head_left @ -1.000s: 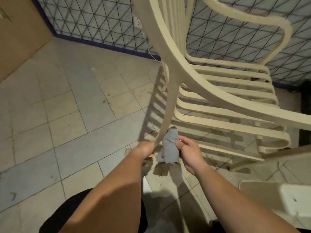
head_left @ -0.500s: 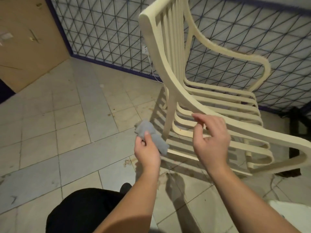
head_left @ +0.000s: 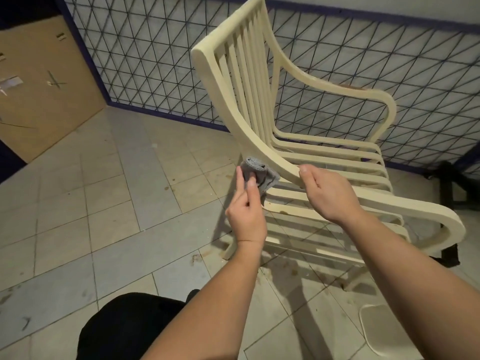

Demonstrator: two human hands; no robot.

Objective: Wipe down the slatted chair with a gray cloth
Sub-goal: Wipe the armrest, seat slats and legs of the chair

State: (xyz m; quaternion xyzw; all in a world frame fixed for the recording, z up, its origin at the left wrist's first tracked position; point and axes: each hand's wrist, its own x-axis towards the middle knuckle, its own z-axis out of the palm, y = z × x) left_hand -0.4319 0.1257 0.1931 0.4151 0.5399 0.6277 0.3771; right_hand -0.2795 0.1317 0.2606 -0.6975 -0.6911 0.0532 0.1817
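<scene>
A cream slatted chair (head_left: 249, 81) with armrests stands on the tiled floor, its back towards me. My left hand (head_left: 246, 214) holds a bunched gray cloth (head_left: 259, 174) against the outer side of the near frame rail, where the back curves into the armrest. My right hand (head_left: 327, 196) rests on that same near rail just right of the cloth, its fingers curled over the rail's top edge.
A wall of diamond-patterned tiles (head_left: 155, 63) with a dark blue base runs behind the chair. A brown wooden panel (head_left: 44, 84) stands at the left. The floor tiles (head_left: 104, 203) are stained near the chair's legs. A pale basin rim (head_left: 376, 331) shows at the bottom right.
My view has risen from the chair's leg to its back. The left hand took the cloth and carried it up to the near rail. The right hand let go of it and settled on the rail.
</scene>
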